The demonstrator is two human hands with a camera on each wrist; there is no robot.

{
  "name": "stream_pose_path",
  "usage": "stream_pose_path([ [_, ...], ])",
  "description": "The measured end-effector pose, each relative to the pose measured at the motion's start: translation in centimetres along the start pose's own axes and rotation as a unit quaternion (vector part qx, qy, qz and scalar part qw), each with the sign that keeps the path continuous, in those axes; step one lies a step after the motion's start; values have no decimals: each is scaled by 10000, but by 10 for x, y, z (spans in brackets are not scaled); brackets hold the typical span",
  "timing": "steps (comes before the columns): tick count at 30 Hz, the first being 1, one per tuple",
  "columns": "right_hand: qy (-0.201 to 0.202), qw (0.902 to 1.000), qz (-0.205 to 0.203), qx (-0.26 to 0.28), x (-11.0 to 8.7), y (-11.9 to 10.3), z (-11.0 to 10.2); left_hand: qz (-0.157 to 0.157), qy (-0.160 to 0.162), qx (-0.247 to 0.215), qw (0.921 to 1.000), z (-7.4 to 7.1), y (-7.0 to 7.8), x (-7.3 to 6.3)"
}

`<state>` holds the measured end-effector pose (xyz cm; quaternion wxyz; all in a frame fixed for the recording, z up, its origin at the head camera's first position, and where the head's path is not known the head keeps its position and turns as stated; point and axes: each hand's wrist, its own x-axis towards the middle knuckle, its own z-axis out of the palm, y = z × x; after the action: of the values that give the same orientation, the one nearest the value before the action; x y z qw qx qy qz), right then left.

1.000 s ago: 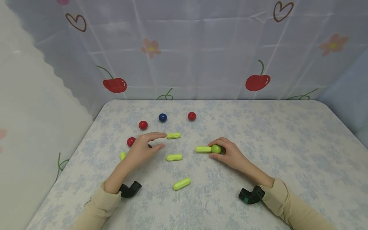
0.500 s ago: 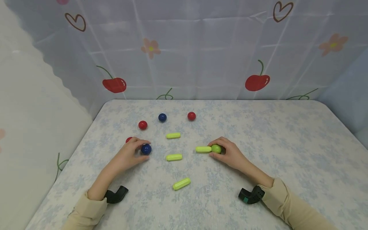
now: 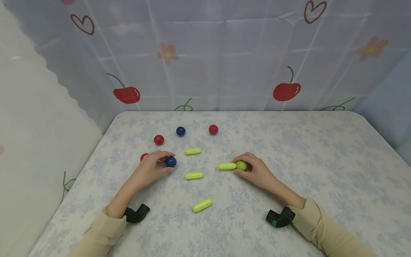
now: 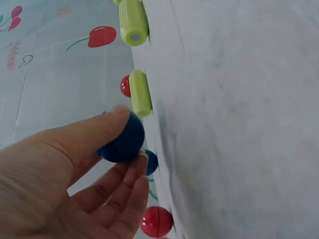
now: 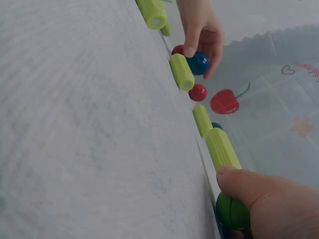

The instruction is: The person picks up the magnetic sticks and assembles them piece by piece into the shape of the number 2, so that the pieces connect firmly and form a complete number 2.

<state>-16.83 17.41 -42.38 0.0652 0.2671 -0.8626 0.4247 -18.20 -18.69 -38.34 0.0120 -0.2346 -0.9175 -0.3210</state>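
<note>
"Pinching a blue ball, the left hand works at 10 o'clock of the middle rod. The head view puts the right hand near 3 o'clock, its grip round a green ball with a lime rod end-on against it."

"What does that call for?"

"A steady right grip, in our judgement, to keep ball and rod in line, and a left path clear of the far rod at 12 o'clock."

"The setting?"

"A table under a blue-flowered cloth; past its 12 o'clock edge hangs a cherry-print curtain."

"From the left wrist?"

"Thumb and fingertips hold the blue ball, which appears clear of the cloth. Smooth as it looks, it could slip; contact on opposite sides should serve best. Cloth fills the 3 o'clock side, curtain the 9."

"And the right wrist?"

"The thumb lies where green ball meets lime rod; light pressure there seems wise, lest the joint tilt. The fingers below are mostly hidden. Cloth spreads toward 9 o'clock, curtain toward 2, the left hand and its ball near 12."
</note>
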Motion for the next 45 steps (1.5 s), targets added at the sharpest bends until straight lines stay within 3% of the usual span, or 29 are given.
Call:
stream_pose_path([
  [9, 0, 10000, 35, -4, -1, 0, 0, 269, -280, -942, 9948, 19, 24, 25],
  [24, -13, 9999, 107, -26, 0, 0, -1, 360, -877, -1784, 9794, 51, 47, 50],
  [34, -27, 9998, 213, -4, 0, 0, -1, 481, -983, -1279, 9857, 63, 49, 54],
  [45, -23, 9995, 317, -22, 1, -1, -1, 426, -929, -1469, 9839, 72, 49, 55],
])
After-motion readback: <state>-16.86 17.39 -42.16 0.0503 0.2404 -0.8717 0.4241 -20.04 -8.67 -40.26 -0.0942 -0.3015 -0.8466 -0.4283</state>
